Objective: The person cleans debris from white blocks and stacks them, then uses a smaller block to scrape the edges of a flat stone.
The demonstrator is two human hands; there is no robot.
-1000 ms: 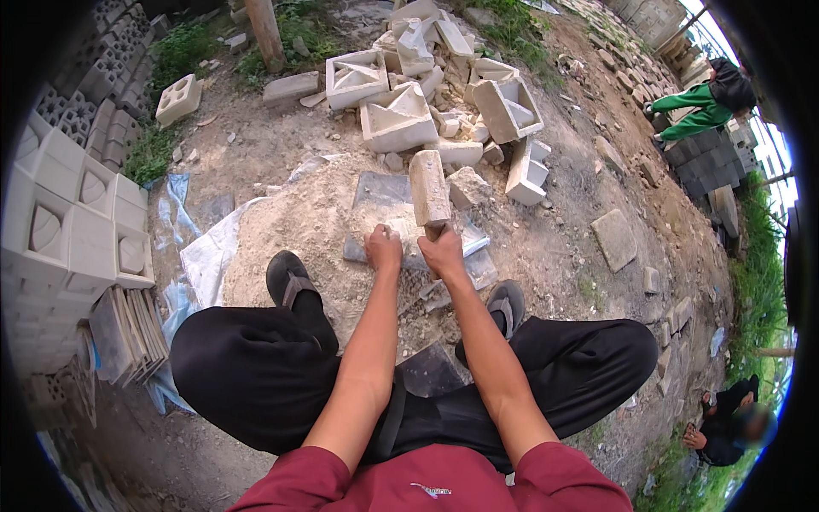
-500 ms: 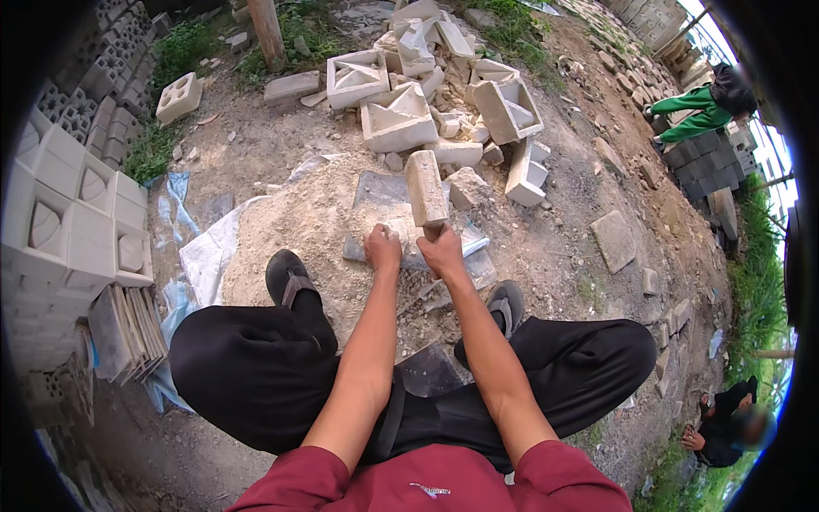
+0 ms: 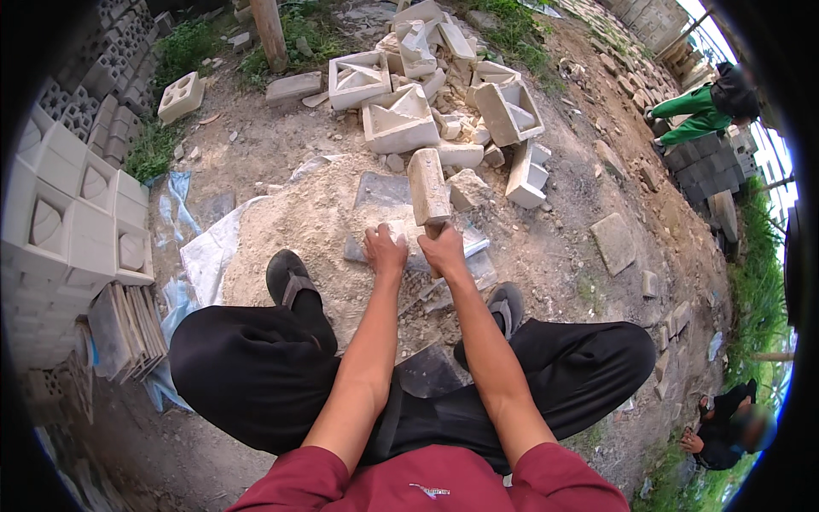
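My right hand [image 3: 442, 247] is closed round the handle of a mallet [image 3: 428, 188] with a long, dusty, block-shaped wooden head. The mallet's head points away from me, over the work spot between my feet. Just left of it, my left hand [image 3: 386, 249] rests with its fingers spread on pale, powdery material. What lies under the fingers is partly hidden. Dark flat plates [image 3: 382, 189] lie beneath and beyond my hands, dusted with powder. A heap of pale sandy powder [image 3: 290, 222] spreads to the left of my left hand.
Beyond my hands lies a pile of pale cast blocks [image 3: 399, 117] and broken pieces. Patterned blocks [image 3: 90, 226] stand stacked at left, above leaning flat boards [image 3: 128, 333]. A flat stone slab [image 3: 612, 242] lies at right. Two people are at the right side, one in green trousers [image 3: 689, 117].
The fingers of my left hand have spread from a more curled pose. The mallet's head has shifted very slightly; my right hand keeps its grip.
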